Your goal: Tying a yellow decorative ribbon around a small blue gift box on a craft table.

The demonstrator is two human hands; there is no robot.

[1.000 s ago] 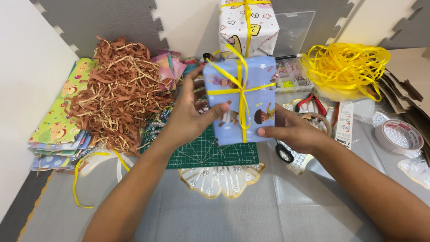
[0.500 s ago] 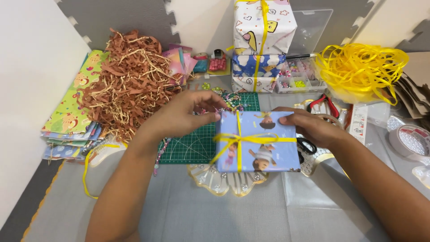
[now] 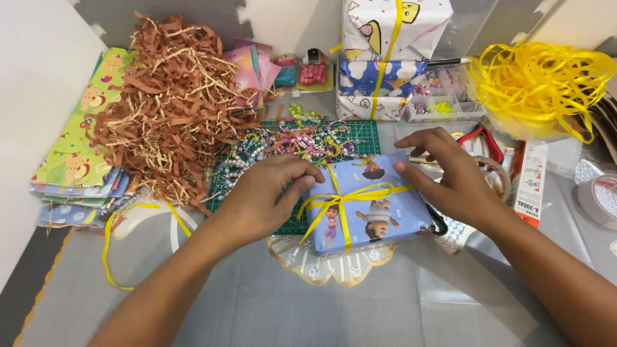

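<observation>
Grey table cover (image 3: 270, 308), crowded w/ craft stuff, white wall at left. Blue gift box (image 3: 367, 204), wrapped in cartoon-figure paper and crossed w/ yellow ribbon (image 3: 350, 196), lies flat at centre, partly on the green cutting mat (image 3: 283, 222) and partly over a clear scalloped tray (image 3: 328, 266).

Your left hand (image 3: 267, 199) rests at the box's left edge, fingers curled, tips pinching the ribbon near the top-left corner. Your right hand (image 3: 450, 177) lies over the box's right end, fingers spread and bent, pressing on the top; not closed round anything.

Around it:
- Beaded strings (image 3: 289, 138) heaped on the mat, just behind the box.
- Brown shredded paper (image 3: 170, 109), big pile, left of mat.
- Stack of patterned wrapping sheets (image 3: 80, 160) far left, by the wall.
- Two wrapped boxes stacked at back (image 3: 385, 58), white one on a dark blue one, yellow ribbon round both.
- Loose yellow ribbon bundle (image 3: 543, 83) back right.
- Tape roll (image 3: 601, 196) at right edge.
- Red-handled pliers (image 3: 485, 138) beyond your right hand, partly hidden.
</observation>
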